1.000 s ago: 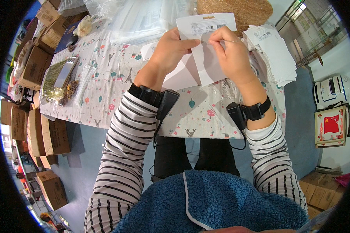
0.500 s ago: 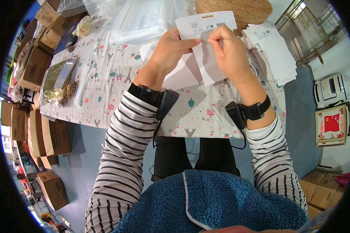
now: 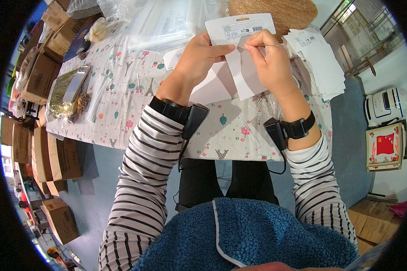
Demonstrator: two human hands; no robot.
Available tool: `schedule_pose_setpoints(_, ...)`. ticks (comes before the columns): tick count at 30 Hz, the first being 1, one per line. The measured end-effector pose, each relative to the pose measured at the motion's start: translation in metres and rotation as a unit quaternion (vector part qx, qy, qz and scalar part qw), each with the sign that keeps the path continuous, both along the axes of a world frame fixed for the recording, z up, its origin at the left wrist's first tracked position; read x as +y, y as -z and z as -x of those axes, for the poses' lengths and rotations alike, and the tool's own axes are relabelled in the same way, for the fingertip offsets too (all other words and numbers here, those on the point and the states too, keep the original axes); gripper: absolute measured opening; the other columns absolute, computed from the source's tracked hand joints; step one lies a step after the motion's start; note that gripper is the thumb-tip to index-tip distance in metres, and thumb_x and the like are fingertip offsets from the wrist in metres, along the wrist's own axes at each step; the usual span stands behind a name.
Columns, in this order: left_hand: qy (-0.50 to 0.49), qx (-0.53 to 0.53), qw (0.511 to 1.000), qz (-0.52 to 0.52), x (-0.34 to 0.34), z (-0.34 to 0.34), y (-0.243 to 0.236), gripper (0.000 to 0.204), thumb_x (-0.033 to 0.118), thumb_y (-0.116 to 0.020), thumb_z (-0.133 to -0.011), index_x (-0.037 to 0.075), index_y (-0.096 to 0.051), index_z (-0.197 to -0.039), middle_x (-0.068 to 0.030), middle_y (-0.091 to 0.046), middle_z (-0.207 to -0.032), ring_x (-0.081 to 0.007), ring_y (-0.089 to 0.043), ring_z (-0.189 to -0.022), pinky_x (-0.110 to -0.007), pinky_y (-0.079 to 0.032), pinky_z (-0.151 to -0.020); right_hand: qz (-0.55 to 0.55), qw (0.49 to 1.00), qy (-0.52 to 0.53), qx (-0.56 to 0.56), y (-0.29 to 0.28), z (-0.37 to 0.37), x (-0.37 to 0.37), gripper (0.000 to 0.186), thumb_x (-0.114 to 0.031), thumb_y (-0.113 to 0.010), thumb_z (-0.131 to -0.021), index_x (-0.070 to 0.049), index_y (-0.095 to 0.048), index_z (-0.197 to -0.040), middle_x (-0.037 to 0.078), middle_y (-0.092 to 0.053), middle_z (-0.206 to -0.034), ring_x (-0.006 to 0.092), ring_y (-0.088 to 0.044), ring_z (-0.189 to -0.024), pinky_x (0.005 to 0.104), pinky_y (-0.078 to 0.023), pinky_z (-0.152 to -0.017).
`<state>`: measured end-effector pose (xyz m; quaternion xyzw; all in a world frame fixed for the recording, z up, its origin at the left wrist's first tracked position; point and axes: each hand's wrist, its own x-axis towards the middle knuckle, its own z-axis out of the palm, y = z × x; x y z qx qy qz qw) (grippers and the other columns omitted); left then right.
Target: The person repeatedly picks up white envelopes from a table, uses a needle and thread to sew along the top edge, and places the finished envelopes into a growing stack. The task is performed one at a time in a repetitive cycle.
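My left hand (image 3: 196, 58) grips a white hang card (image 3: 248, 77) by its left edge, thumb lying across the front. The card has a slot at its top and a small printed label. Close to the thumb tip, my right hand (image 3: 272, 63) pinches a thin strand (image 3: 240, 47) that runs across the card's face; its fine end shows beyond the right hand. What the strand is made of is too small to tell. Under the hands, another white card (image 3: 212, 86) rests on the tablecloth (image 3: 167, 122).
A pile of white cards (image 3: 319, 67) lies right of my right hand. Behind the held card sits a brown, straw-like bundle (image 3: 280, 11). Clear plastic bags (image 3: 163, 31) cover the far middle. A bagged gold-green bundle (image 3: 63, 95) and thin white strips (image 3: 97, 99) lie left.
My right hand has shifted slightly right, away from the left thumb, drawing the strand out between them. The card has moved very little.
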<state>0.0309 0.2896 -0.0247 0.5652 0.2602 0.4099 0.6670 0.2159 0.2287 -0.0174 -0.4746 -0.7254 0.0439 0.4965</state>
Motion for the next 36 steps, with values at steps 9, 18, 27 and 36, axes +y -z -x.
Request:
schedule_pose_setpoints(9, -0.005, 0.005, 1.0, 0.002, -0.0017, 0.0005, -0.0016, 0.034, 0.011, -0.071, -0.09, 0.002, -0.062, -0.121, -0.0057, -0.068, -0.112, -0.0141, -0.063, -0.097, -0.031, -0.05, -0.087, -0.018, 1.0, -0.012, -0.001, 0.0011, -0.001, 0.0015, 0.008, -0.002, -0.062, -0.09, -0.001, -0.054, -0.092, 0.014, -0.067, -0.087, 0.0315, -0.067, -0.08, 0.0364, -0.052, -0.071)
schedule_pose_setpoints(18, 0.011, 0.032, 0.999, -0.014, 0.0009, 0.0028, -0.0013, 0.031, 0.01, -0.071, -0.09, 0.001, -0.063, -0.118, -0.0052, -0.069, -0.11, -0.0129, -0.063, -0.095, -0.029, -0.05, -0.085, -0.026, 0.999, 0.005, -0.017, 0.0007, 0.0031, 0.0012, 0.008, -0.003, -0.061, -0.091, -0.002, -0.053, -0.091, 0.014, -0.065, -0.085, 0.0333, -0.064, -0.078, 0.0378, -0.051, -0.07)
schedule_pose_setpoints(27, 0.011, 0.019, 1.0, -0.011, -0.0031, 0.0002, -0.003, 0.031, 0.012, -0.071, -0.09, 0.001, -0.063, -0.118, -0.0052, -0.069, -0.111, -0.0132, -0.064, -0.097, -0.03, -0.051, -0.087, -0.053, 0.993, 0.029, -0.104, -0.0021, 0.0067, -0.0007, 0.007, 0.003, -0.061, -0.088, -0.001, -0.056, -0.091, 0.011, -0.064, -0.088, 0.0291, -0.064, -0.08, 0.034, -0.051, -0.074)
schedule_pose_setpoints(36, -0.027, -0.02, 0.999, 0.033, -0.0002, -0.0048, 0.0019, 0.033, 0.011, -0.067, -0.094, -0.001, -0.059, -0.124, -0.0083, -0.067, -0.118, -0.0179, -0.064, -0.105, -0.033, -0.052, -0.095, -0.121, 0.991, 0.052, -0.016, -0.0045, -0.0032, 0.0035, 0.004, -0.002, -0.06, -0.088, -0.004, -0.056, -0.088, 0.012, -0.062, -0.085, 0.0339, -0.061, -0.081, 0.0398, -0.049, -0.075)
